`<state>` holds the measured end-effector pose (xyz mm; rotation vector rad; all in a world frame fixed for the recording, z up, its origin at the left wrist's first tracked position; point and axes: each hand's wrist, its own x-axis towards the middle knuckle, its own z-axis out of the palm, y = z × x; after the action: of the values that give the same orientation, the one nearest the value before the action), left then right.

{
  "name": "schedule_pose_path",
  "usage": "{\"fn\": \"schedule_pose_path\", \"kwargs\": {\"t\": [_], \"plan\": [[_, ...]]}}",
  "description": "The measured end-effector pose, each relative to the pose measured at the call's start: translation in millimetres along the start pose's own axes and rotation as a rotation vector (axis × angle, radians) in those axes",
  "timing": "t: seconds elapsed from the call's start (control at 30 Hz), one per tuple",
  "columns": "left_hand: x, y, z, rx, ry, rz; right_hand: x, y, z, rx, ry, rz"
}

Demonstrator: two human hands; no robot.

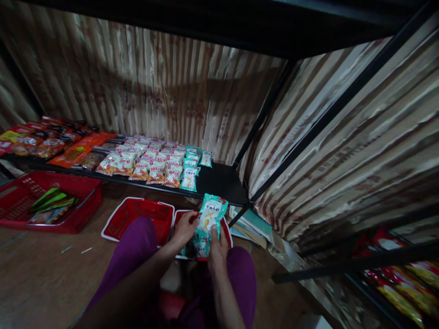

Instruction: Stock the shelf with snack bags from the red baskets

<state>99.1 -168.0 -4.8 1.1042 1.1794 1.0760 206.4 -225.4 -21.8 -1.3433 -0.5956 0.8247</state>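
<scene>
Above a red basket with a white rim [230,232], I hold a mint-green and white snack bag [210,214] upright, its printed front towards me. My right hand [218,246] grips the lower right part, thumb on the front. At the left edge of the same bag, the fingers of my left hand [187,228] are curled in against it; their tips are partly hidden. More mint-green bags [200,248] lie in the basket below my hands. Matching mint-green bags [190,177] lie at the right end of the goods on the black shelf [222,183].
White-and-orange snack bags [149,169], orange packets [80,148] and red packs [44,139] line the shelf leftward. A second red basket [151,214] stands beside mine; a larger red basket [92,196] holds green packets. Black shelf posts [329,114] and papers [252,224] are at right.
</scene>
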Motion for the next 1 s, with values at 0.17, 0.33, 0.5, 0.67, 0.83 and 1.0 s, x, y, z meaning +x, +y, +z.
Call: {"fn": "schedule_pose_path", "kwargs": {"t": [0.17,0.33,0.5,0.67,0.83,1.0], "plan": [[3.9,-8.1,9.6,-0.133,-0.106,-0.043,3.9,-13.2,5.0,0.223,-0.076,0.135],[11.1,-7.8,17.8,-0.182,-0.083,-0.058,20.9,-11.7,2.6,0.225,-0.018,0.19],[20.5,-2.2,23.8,-0.222,-0.043,0.009,45.7,-1.4,-5.1,0.132,0.051,0.186],[36.0,1.3,32.8,-0.189,-0.009,0.013,67.5,6.5,-7.5,0.123,0.049,0.172],[62.1,6.8,46.5,-0.093,0.036,0.041,96.0,6.7,-1.2,0.146,-0.005,0.133],[95.2,13.1,60.9,0.092,0.107,0.176,141.8,-2.9,17.4,0.09,0.015,0.058]]}}
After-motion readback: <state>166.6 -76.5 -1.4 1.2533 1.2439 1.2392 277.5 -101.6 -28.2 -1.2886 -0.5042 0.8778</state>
